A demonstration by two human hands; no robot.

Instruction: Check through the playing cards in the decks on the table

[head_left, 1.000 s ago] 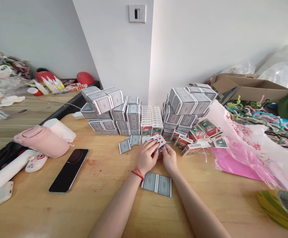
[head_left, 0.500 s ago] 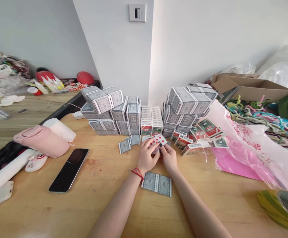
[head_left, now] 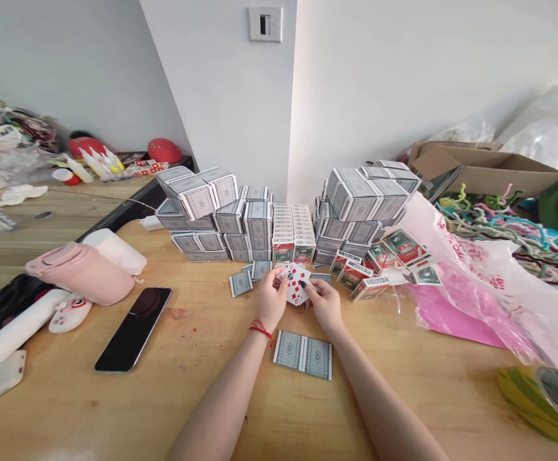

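Red-diamond cards (head_left: 297, 283) between left hand (head_left: 270, 299) and right hand (head_left: 325, 304).

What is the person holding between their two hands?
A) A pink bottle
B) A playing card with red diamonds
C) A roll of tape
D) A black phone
B. The left hand and right hand both hold a playing card whose face shows red diamonds.

Black smartphone (head_left: 133, 330), pink bottle (head_left: 80, 273), cardboard box (head_left: 487, 168), probably a tape roll (head_left: 528, 400)
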